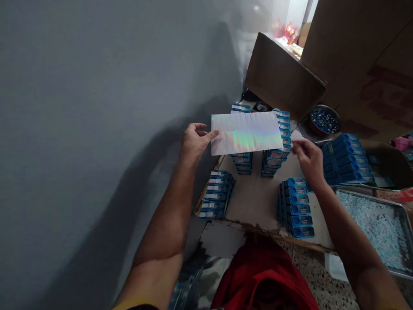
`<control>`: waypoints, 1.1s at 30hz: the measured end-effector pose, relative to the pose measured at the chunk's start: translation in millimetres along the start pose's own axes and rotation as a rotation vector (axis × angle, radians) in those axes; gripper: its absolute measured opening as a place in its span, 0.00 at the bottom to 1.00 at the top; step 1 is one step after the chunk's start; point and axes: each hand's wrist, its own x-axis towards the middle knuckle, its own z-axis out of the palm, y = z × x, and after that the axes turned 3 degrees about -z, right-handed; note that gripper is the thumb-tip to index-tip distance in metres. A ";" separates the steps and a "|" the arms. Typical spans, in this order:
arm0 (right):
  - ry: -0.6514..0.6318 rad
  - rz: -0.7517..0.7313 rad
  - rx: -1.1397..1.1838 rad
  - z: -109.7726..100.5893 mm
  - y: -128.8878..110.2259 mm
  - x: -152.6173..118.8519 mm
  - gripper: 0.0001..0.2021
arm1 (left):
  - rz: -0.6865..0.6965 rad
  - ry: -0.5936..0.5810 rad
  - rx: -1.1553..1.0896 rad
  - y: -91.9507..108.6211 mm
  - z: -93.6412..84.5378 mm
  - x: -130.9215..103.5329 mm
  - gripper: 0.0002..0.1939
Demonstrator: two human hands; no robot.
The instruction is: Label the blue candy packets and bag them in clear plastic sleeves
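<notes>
A shiny holographic sheet (247, 133) hangs over the stacks, its surface showing rainbow streaks and a green glint. My left hand (196, 140) pinches its left edge, the thumb on the front. Just past the sheet's right end, my right hand (308, 157) has its thumb and fingertips pressed together; a tiny pale bit shows at the tips, too small to name. Behind the sheet stand two stacks of blue boxes (284, 125), partly covered. Nearer to me are a left row of blue boxes (217, 193) and a right row of blue boxes (298, 209).
Everything stands on a worn table (253, 200) beside a grey wall (97, 107). At the right are a bowl of small shiny pieces (325, 119), more stacked blue boxes (348, 159) and a metal tray (405, 215) of pale blue bits. A cardboard box (284, 77) leans behind.
</notes>
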 end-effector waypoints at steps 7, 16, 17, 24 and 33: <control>-0.135 0.024 -0.101 50.1 42.9 104.7 0.16 | -0.014 0.058 -0.034 -0.2 7.8 -6.9 0.21; -0.125 -0.122 -0.324 58.2 29.8 97.9 0.18 | 0.025 0.094 0.185 13.8 4.6 -30.1 0.17; -0.110 -0.147 -0.361 58.7 26.9 96.7 0.19 | 0.037 0.099 0.213 15.8 3.6 -33.2 0.17; -0.093 -0.066 -0.195 61.2 22.5 94.8 0.28 | 0.064 0.127 0.290 20.3 -1.8 -46.1 0.23; -0.464 0.045 0.349 57.8 24.8 103.1 0.32 | 0.061 0.053 -0.140 8.1 -8.6 -38.7 0.34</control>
